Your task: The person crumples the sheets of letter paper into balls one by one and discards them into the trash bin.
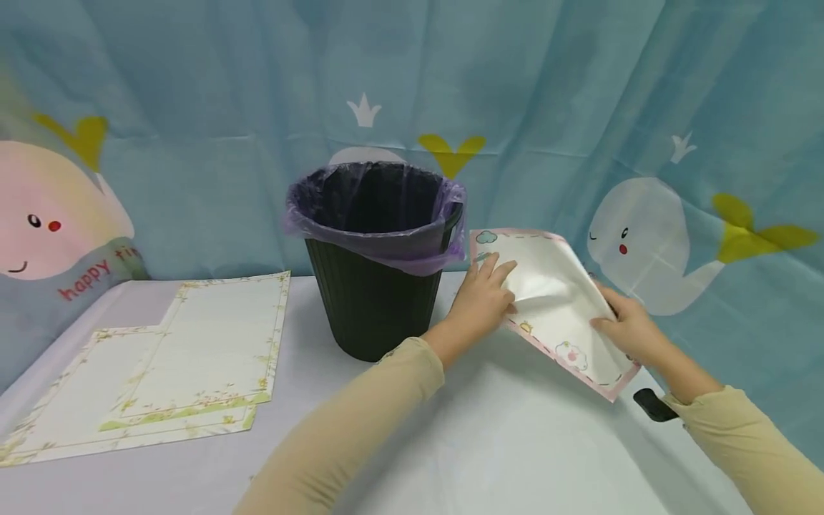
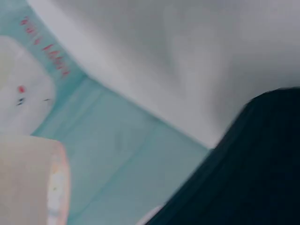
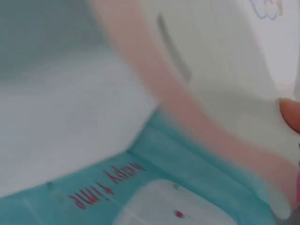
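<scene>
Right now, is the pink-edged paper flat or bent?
Bent: the paper shows a curved pink border in the right wrist view.

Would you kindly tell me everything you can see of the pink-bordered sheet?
The pink-bordered sheet looks like paper: white, with a dashed line along its border and small cartoon drawings, including a blue-green cloud. It is bent and tilted, to the right of the dark bin. The right hand pinches its right side, thumb on the printed face; the left hand lies over its left part, though whether it grips is unclear.
</scene>
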The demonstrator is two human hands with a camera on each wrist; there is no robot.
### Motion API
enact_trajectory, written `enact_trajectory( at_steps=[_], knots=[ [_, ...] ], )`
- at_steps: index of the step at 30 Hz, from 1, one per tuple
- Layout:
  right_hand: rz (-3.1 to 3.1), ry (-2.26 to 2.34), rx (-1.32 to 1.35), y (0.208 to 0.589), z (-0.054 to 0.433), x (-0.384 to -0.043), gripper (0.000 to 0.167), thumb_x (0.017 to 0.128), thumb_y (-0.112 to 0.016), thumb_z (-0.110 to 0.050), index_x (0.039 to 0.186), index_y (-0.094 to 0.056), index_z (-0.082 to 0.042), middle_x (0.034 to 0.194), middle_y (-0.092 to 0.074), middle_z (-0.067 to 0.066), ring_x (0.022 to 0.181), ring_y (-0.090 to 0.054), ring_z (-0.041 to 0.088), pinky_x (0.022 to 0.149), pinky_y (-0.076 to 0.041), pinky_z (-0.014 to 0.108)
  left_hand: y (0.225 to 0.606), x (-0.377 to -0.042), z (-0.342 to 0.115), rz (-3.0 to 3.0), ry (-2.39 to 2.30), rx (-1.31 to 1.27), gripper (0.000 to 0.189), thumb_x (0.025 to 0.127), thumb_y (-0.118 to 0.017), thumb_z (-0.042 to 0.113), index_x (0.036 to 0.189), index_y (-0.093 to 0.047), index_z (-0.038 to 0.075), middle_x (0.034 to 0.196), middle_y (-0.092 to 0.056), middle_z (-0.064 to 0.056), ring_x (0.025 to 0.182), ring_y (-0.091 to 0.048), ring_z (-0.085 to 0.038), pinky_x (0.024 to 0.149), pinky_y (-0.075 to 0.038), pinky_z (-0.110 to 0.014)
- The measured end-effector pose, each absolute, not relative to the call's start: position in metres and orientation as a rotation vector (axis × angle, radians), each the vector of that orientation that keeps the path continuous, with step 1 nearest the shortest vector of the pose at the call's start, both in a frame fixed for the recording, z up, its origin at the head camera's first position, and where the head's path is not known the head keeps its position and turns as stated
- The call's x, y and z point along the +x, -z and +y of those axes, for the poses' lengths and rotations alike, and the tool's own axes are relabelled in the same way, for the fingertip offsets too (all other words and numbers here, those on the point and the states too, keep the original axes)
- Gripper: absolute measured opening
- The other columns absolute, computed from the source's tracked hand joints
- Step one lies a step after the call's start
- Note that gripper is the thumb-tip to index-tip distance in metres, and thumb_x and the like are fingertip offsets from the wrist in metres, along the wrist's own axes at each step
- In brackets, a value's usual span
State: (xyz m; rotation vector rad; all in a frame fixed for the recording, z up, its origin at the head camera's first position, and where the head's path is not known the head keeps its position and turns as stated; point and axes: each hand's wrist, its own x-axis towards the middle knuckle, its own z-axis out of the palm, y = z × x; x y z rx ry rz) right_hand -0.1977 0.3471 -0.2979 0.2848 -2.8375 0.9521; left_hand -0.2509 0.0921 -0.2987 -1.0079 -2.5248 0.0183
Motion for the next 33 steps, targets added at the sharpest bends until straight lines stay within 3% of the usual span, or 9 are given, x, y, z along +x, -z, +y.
enact_trajectory(
  at_steps=[5, 7, 10, 12, 15, 21, 27, 33],
  knots=[
    [-2.636, -0.916, 0.256, 0.271, 0.349, -0.183, 0.059, 0.097, -0.047, 0.001, 0.151, -0.026, -0.004, 0.129, -0.045, 0.041, 0.099, -0.055, 0.056, 0.071, -0.050, 0.060, 0.272, -0.238, 0.090, -2.205, 0.113, -1.095, 0.024, 0.096, -0.059, 0.039, 0.085, -0.074, 0.024, 0.151, -0.038, -0.006, 0.144, -0.020, -0.033, 0.111, -0.028, -0.050],
    [-2.550, -0.925, 0.250, 0.266, 0.348, -0.181, 0.058, 0.096, -0.048, 0.001, 0.150, -0.030, -0.007, 0.128, -0.050, 0.036, 0.095, -0.064, 0.036, 0.071, -0.054, 0.043, 0.263, -0.234, 0.087, -2.150, 0.161, -1.100, 0.024, 0.096, -0.059, 0.038, 0.081, -0.072, 0.024, 0.152, -0.036, -0.006, 0.145, -0.017, -0.034, 0.111, -0.025, -0.053],
    [-2.422, -0.980, 0.228, 0.260, 0.343, -0.179, 0.057, 0.096, -0.050, 0.001, 0.149, -0.038, -0.014, 0.132, -0.056, 0.006, 0.093, -0.058, 0.001, 0.069, -0.049, 0.017, 0.251, -0.227, 0.083, -2.097, 0.199, -1.089, 0.024, 0.095, -0.061, 0.037, 0.077, -0.069, 0.023, 0.154, -0.034, -0.006, 0.146, -0.014, -0.034, 0.112, -0.021, -0.057],
    [-2.315, -1.017, 0.189, 0.257, 0.338, -0.178, 0.055, 0.095, -0.051, 0.003, 0.145, -0.045, -0.018, 0.127, -0.055, -0.015, 0.090, -0.048, -0.014, 0.069, -0.042, 0.006, 0.246, -0.223, 0.081, -2.043, 0.174, -1.090, 0.024, 0.096, -0.061, 0.036, 0.077, -0.069, 0.023, 0.154, -0.034, -0.006, 0.146, -0.014, -0.033, 0.112, -0.018, -0.057],
    [-2.164, -1.075, 0.140, 0.252, 0.329, -0.178, 0.052, 0.094, -0.053, 0.007, 0.138, -0.056, -0.020, 0.116, -0.054, -0.032, 0.093, -0.051, -0.013, 0.077, -0.044, 0.009, 0.240, -0.214, 0.077, -1.916, 0.076, -1.078, 0.026, 0.098, -0.058, 0.034, 0.076, -0.067, 0.024, 0.152, -0.037, -0.005, 0.144, -0.020, -0.032, 0.112, -0.015, -0.060],
    [-2.001, -1.208, 0.286, 0.243, 0.311, -0.182, 0.052, 0.090, -0.053, 0.015, 0.130, -0.064, -0.016, 0.109, -0.063, -0.025, 0.093, -0.059, -0.006, 0.079, -0.047, 0.013, 0.232, -0.204, 0.064, -1.674, -0.021, -0.930, 0.035, 0.100, -0.048, 0.019, 0.069, -0.061, 0.025, 0.145, -0.047, -0.002, 0.138, -0.034, -0.031, 0.105, -0.015, -0.067],
    [-1.862, -1.370, 0.520, 0.235, 0.290, -0.190, 0.048, 0.087, -0.051, 0.021, 0.122, -0.068, -0.008, 0.105, -0.069, -0.014, 0.090, -0.064, 0.001, 0.076, -0.049, 0.013, 0.220, -0.204, 0.037, -1.652, 0.061, -0.942, 0.028, 0.092, -0.065, 0.041, 0.069, -0.063, 0.025, 0.143, -0.050, -0.005, 0.137, -0.034, -0.038, 0.105, -0.013, -0.068],
    [-1.689, -1.520, 0.769, 0.224, 0.272, -0.195, 0.044, 0.087, -0.046, 0.022, 0.117, -0.067, -0.002, 0.099, -0.071, -0.006, 0.084, -0.063, 0.009, 0.073, -0.049, 0.017, 0.207, -0.202, 0.014, -1.551, 0.128, -1.050, 0.030, 0.087, -0.066, 0.046, 0.071, -0.062, 0.022, 0.139, -0.053, -0.011, 0.133, -0.038, -0.044, 0.108, -0.004, -0.067]
  ],
)
